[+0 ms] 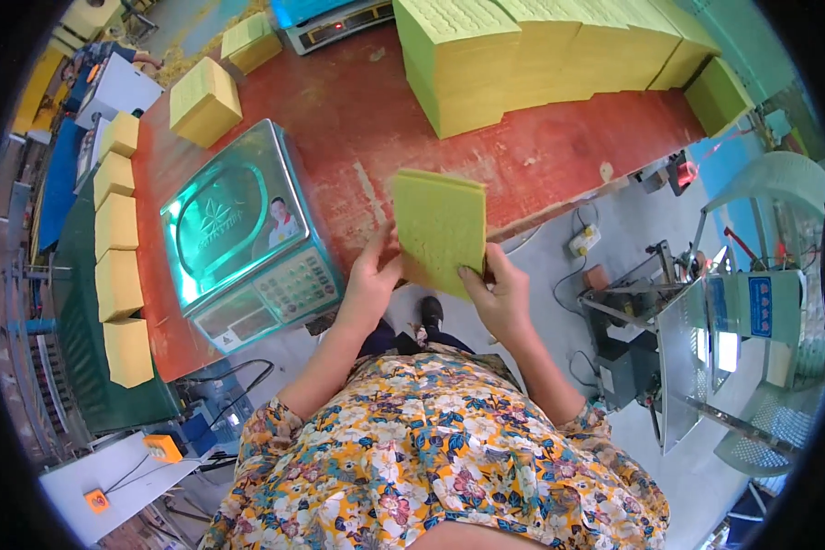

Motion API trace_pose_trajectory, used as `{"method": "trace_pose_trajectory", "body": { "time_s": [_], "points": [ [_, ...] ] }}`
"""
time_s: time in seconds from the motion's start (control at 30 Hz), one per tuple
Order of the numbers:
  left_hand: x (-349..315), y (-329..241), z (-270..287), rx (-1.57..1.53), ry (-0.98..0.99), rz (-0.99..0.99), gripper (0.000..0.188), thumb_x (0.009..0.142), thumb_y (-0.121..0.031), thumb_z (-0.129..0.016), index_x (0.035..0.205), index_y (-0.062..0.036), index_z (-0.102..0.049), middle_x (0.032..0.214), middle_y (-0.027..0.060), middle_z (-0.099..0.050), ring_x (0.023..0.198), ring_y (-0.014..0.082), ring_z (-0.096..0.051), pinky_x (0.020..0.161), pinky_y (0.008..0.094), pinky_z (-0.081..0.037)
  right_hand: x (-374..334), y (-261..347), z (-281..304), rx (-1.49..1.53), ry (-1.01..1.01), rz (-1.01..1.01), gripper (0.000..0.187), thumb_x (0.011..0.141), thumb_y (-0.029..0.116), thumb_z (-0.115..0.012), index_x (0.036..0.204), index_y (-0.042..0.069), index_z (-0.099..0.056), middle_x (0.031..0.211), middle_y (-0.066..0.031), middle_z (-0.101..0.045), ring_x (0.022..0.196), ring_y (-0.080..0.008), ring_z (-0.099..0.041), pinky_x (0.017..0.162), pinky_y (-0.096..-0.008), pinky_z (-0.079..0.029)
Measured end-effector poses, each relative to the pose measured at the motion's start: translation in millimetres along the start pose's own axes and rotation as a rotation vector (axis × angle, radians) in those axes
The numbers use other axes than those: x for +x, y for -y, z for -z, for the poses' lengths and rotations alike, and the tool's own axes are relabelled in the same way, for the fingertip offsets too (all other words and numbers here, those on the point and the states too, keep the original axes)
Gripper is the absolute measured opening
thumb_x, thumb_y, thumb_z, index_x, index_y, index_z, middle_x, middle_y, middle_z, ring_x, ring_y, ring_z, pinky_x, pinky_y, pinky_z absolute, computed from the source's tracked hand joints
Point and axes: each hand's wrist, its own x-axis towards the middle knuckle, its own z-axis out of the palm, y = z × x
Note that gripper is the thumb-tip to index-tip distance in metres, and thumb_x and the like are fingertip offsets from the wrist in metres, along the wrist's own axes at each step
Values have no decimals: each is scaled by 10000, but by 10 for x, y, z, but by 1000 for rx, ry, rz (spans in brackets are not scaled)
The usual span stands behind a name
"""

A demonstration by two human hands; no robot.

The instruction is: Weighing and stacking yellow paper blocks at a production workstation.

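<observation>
A thin stack of yellow paper sheets is held upright in front of me, over the near edge of the red table. My right hand grips its lower right corner, thumb on the near face. At the lower left edge, my left hand holds the stack, its fingertips partly hidden behind the paper. To the left of my left hand is a digital scale with a shiny plate, a keypad and a display. Tall blocks of the same yellow paper stand at the far side of the table.
Smaller yellow paper blocks sit at the far left, and several more line the left side. A second scale stands at the back of the red table. Metal chairs and a power strip are on the right.
</observation>
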Motion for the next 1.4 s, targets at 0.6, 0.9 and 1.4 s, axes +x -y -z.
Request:
{"method": "trace_pose_trajectory", "body": {
  "time_s": [0.6, 0.9, 1.4],
  "points": [
    [-133, -157, -4, -748, 144, 249, 512, 975, -390, -585, 1303, -7, -495, 1074, 95, -624, 946, 191, -657, 753, 287, -563, -85, 645, -99, -34, 315, 395, 475, 813, 212, -747, 1219, 23, -590, 1180, -181, -623, 1083, -331, -615, 916, -404, -496],
    [-103, 166, -1, -814, 261, 259, 460, 977, -356, -583, 1307, -42, -512, 1289, 145, -551, 1151, 264, -589, 981, 456, -503, -36, 457, -98, 159, 243, 269, 422, 860, 129, -688, 1246, 3, -573, 1151, -148, -649, 1016, -221, -640, 868, -348, -521],
    [37, 6, -102, -767, 99, 418, 394, 995, -222, -463, 1315, -5, -539, 1198, 159, -641, 1098, 307, -631, 965, 441, -504, 123, 356, -153, 352, 238, 54, 471, 873, 62, -673, 1313, -11, -520, 1135, -133, -662, 992, -189, -668, 796, -329, -576]
  ]
}}
